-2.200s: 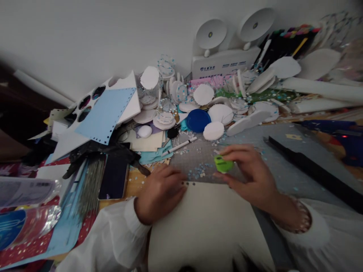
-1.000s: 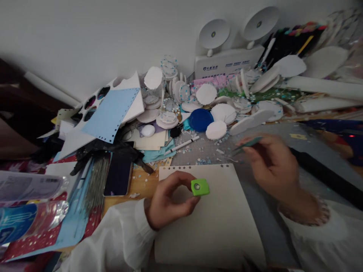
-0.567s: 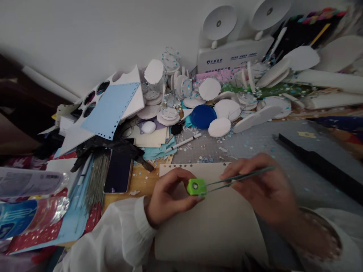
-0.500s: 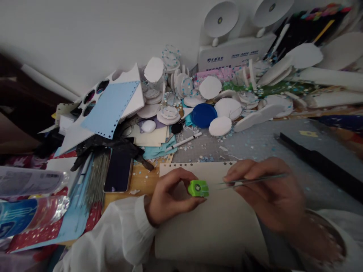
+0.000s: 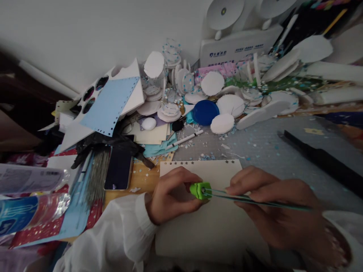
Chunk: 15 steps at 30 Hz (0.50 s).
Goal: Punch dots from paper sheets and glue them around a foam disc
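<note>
Between the thumb and fingers of my left hand point(image 5: 172, 194) is a small bright green block-like punch point(image 5: 200, 190), its end turned toward my right hand. My right hand point(image 5: 272, 200) pinches a pair of thin metal tweezers point(image 5: 241, 197), whose tips touch the end face of the green punch. Under both hands lies a cream paper sheet point(image 5: 215, 226) with a row of small star-shaped holes along its top edge. Whether the tweezer tips hold anything is too small to tell.
A black-handled tool point(image 5: 320, 158) lies on the grey mat point(image 5: 263, 147) at right. Behind are white foam discs point(image 5: 212, 83) and a blue lid point(image 5: 205, 112). A phone point(image 5: 118, 170), a marker point(image 5: 185, 139) and plastic bottles point(image 5: 31, 211) are on the left.
The tweezers in my right hand have closed the gap and now meet the green punch. The punch has tilted slightly in my left hand. The whole view has shifted a little.
</note>
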Tool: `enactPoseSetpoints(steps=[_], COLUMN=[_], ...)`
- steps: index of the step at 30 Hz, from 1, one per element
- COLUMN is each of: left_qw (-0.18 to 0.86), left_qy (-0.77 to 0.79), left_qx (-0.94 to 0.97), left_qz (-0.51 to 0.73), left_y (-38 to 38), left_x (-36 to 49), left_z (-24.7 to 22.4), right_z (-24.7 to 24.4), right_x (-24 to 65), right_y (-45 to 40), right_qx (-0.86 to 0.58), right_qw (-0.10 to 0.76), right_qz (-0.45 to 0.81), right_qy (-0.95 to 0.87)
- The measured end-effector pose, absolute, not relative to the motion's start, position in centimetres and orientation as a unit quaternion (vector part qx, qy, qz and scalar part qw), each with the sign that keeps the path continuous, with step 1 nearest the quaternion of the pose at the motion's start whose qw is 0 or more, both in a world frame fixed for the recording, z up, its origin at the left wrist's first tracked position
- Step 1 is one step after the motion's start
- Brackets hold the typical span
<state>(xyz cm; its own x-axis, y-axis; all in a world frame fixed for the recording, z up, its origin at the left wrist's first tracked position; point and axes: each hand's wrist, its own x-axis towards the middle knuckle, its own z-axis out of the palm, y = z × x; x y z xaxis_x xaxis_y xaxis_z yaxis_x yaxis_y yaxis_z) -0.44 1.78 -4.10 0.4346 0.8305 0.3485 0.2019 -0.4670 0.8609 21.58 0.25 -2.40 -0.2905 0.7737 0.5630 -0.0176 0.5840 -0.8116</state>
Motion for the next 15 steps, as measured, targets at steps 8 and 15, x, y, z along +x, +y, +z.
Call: enactPoseSetpoints(steps=[8, 15], left_qw=[0.355, 0.361], left_qy=[0.341, 0.338], left_qx=[0.774, 0.772], left_qz=[0.398, 0.398], left_y=[1.81, 1.73], left_x=[-0.65, -0.50], left_z=[-3.89, -3.83], right_z=[-1.96, -2.09], right_x=[21.65, 21.01], right_y=[0.70, 0.32], right_qx=[-0.245, -0.303], right_qw=[0.517, 0.587], right_qz=[0.344, 0.357], right_qy=[-0.745, -0.661])
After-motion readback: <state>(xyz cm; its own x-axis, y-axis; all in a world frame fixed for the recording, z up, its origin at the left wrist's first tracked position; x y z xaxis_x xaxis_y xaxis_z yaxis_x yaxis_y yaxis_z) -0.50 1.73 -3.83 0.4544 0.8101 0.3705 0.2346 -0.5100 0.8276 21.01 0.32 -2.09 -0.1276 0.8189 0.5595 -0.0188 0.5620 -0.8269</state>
